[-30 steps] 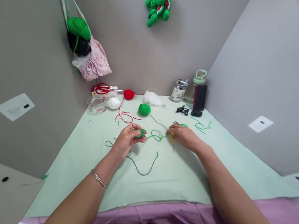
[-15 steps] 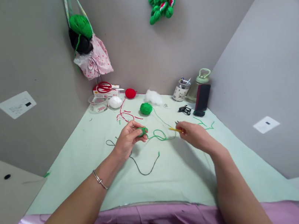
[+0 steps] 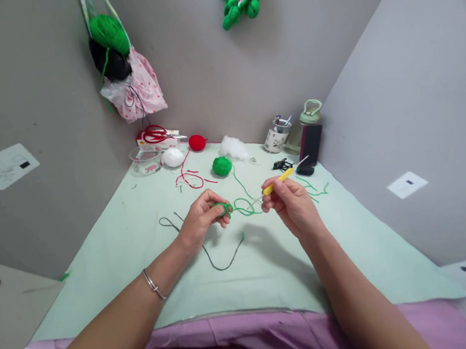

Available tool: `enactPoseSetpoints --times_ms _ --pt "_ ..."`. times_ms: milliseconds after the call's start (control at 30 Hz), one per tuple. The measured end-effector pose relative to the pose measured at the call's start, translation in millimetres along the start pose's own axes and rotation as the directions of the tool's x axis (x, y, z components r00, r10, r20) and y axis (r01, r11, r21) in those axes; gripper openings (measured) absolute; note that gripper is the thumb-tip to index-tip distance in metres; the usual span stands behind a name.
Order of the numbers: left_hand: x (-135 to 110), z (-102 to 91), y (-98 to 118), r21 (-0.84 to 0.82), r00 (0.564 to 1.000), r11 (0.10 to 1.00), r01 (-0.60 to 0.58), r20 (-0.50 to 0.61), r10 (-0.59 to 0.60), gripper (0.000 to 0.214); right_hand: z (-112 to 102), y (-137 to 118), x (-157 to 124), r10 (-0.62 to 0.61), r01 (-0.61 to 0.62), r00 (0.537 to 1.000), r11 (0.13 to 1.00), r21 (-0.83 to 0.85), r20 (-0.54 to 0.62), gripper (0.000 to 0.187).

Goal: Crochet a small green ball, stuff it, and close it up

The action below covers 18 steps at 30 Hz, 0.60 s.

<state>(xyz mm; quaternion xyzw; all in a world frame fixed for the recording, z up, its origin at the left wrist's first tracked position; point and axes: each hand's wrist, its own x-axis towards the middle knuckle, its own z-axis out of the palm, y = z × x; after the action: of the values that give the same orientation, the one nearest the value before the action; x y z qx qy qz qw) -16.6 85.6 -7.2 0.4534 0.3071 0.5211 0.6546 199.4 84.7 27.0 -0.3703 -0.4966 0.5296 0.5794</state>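
Between the thumb and fingers of my left hand (image 3: 204, 216) is a small green crochet piece (image 3: 224, 208), partly hidden by the fingers. From it a green yarn strand (image 3: 244, 206) runs in loose loops to the right, towards the green yarn ball (image 3: 222, 166) behind. My right hand (image 3: 292, 203) is closed on a crochet hook with a yellow handle (image 3: 278, 182); thin metal shows at both its ends. The hook is apart from the green piece. A dark cord (image 3: 225, 268) lies on the table in front of my left hand.
Along the back stand a clear tub (image 3: 146, 161), scissors with red handles (image 3: 154, 133), a red yarn ball (image 3: 197, 142), white stuffing (image 3: 233, 147), a pen cup (image 3: 277, 136), a bottle (image 3: 297, 133) and a dark phone-like slab (image 3: 311, 145). Cut green yarn (image 3: 316, 188) lies right.
My right hand has turned over and moved slightly left, bringing the crochet hook up into full view. My left hand keeps hold of the green piece. The whole view has shifted a little.
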Motion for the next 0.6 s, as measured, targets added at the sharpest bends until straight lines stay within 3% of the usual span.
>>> enactPoseSetpoints --times_ms 333,600 --pt "-3 5.8 1 0.024 0.999 1.000 0.017 0.038 -0.018 0.023 4 15 0 -0.002 0.002 1.000 1.000 -0.030 0.023 0.035" --pt "-4 5.8 0 0.037 0.998 0.999 0.028 0.050 -0.029 0.021 9 16 0 0.062 -0.063 0.993 0.998 0.010 0.102 0.035"
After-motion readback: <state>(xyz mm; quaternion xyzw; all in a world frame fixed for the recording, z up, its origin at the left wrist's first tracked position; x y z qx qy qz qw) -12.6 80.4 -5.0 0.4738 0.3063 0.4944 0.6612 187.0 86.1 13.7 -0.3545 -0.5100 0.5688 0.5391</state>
